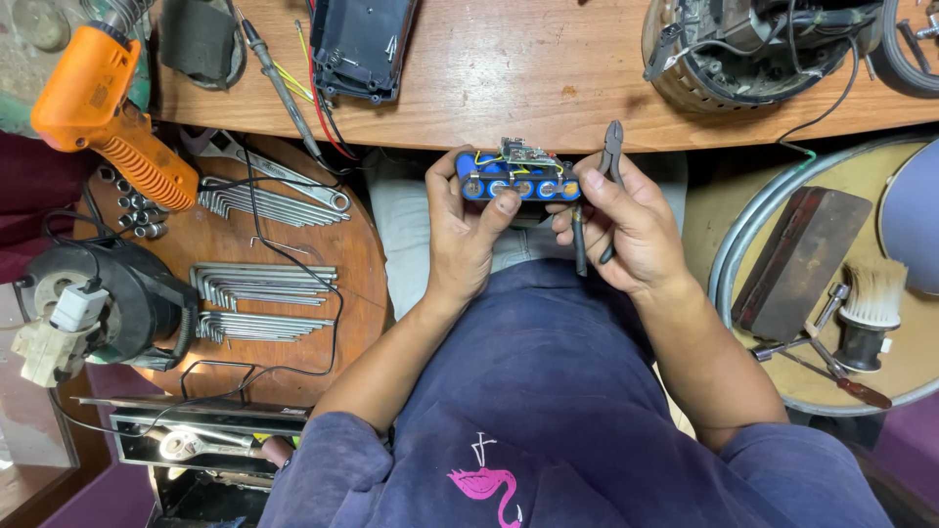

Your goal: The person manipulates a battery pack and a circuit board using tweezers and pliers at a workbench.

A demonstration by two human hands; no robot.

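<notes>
Both hands are up at the near edge of the wooden workbench (548,78), and between them sits a blue battery pack (518,182), a row of round cells side by side with a small circuit board and yellow wires on top. The left hand (465,230) has it firmly: fingers wrapped behind the pack's left end, thumb pressed flat across the front of the cells. The right hand (626,230) steadies the pack's right end with its fingertips and, at the same time, is closed around a pair of dark pliers (604,186). The pliers' nose pokes up just right of the pack, the handles run down through the palm (whether the nose is parted or closed is too small to tell).

Everything else, read off from the pack. Directly above it on the bench lies a black plastic housing (360,44) with red and yellow leads spilling out. Far up to the left rests an orange heat gun (103,108), its handle overhanging a round wooden stool top (293,244). On that stool, left of the pack, two fans of hex keys (264,293) are laid out, with a spanner (284,176) above them. Up to the right stands an opened round motor housing (753,44) full of wiring. Lower right of the pack, on a metal-rimmed tray (753,225), stands a stubby brush (871,303).
</notes>
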